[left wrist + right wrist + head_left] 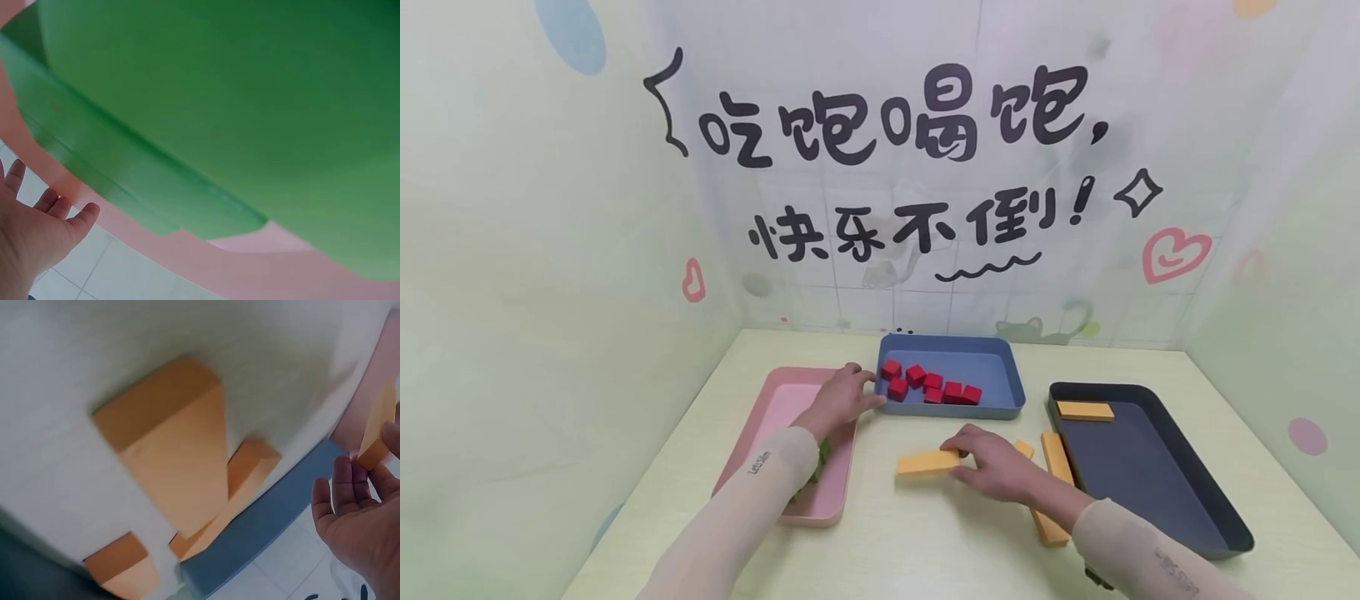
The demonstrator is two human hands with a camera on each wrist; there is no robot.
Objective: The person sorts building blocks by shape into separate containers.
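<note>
My right hand (1000, 467) pinches one end of a long yellow-orange block (925, 463) above the table, and its far end points left. In the right wrist view, the same block (379, 425) sits between thumb and fingers. My left hand (842, 398) hovers over the right edge of the pink tray (842, 500), its fingertips by the near left corner of the blue tray (951, 411); whether they touch it I cannot tell. Its fingers look relaxed and hold nothing in the left wrist view. Green pieces (187, 125) lie in the pink tray, partly hidden by the left arm.
Several red cubes (916, 377) lie in the blue tray. At right stands a dark tray (1157, 467) with one yellow block (1085, 411) inside. More yellow blocks (1056, 454) lie along its left side, partly behind the right hand. Walls enclose the table's back and sides.
</note>
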